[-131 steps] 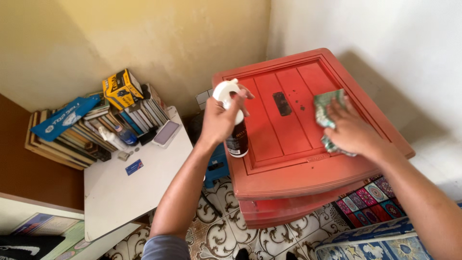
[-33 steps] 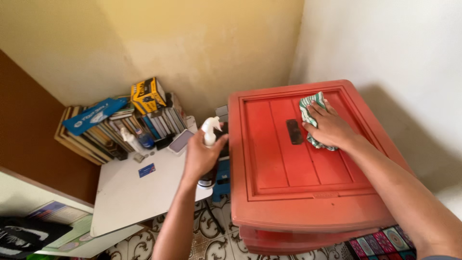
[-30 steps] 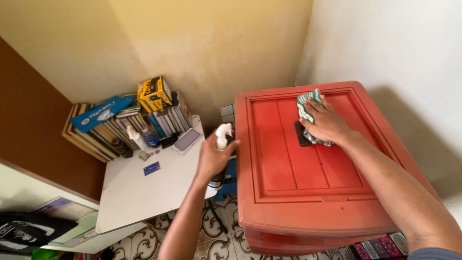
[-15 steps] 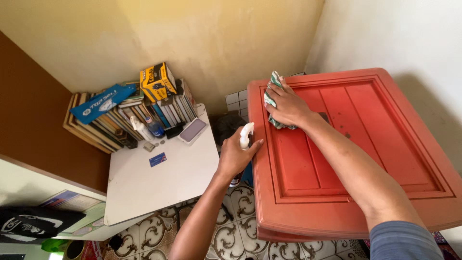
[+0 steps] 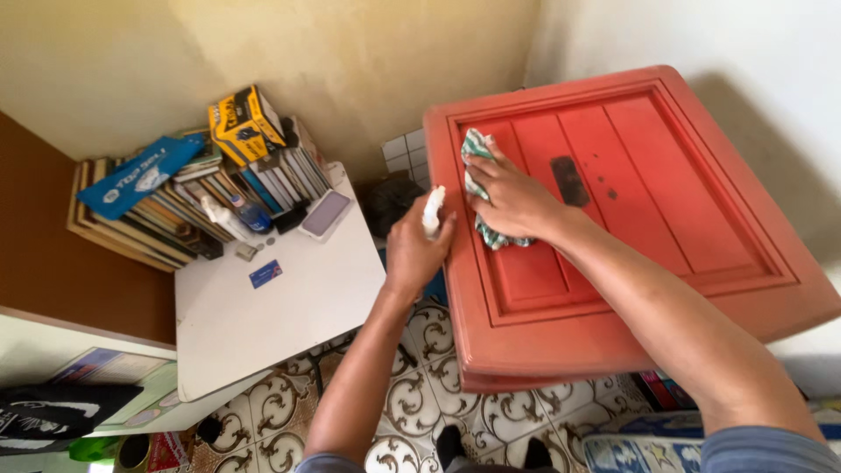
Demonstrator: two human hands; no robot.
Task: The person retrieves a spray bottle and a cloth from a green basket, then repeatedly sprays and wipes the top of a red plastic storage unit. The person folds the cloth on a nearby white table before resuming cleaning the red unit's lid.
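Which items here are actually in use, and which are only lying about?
In use: green-and-white cloth under right hand; spray bottle in left hand; red plastic cabinet top.
Lying about: books, yellow box, white table.

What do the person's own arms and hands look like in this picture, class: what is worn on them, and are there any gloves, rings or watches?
Both forearms are bare to above the elbow. The left hand and right hand wear no gloves, and no ring, watch or bracelet shows. A grey-blue short sleeve covers the right upper arm; a strip of the same fabric shows at the left arm's bottom edge.
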